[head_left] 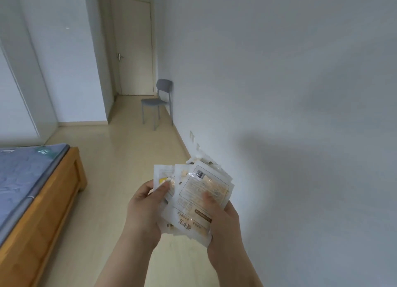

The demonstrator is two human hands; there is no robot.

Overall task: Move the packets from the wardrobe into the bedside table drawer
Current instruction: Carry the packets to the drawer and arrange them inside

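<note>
A fanned stack of several white packets with beige print is held in front of me at chest height, above the floor. My left hand grips the stack's left side, thumb pressed on a packet with a yellow mark. On the right side, my right hand holds the stack from below with its thumb on top of the front packet. The wardrobe stands at the far left with its white doors closed. No bedside table or drawer is in view.
A wooden bed frame with a blue-grey mattress fills the lower left. A grey chair stands against the right wall near a closed cream door. Pale floor runs between bed and wall.
</note>
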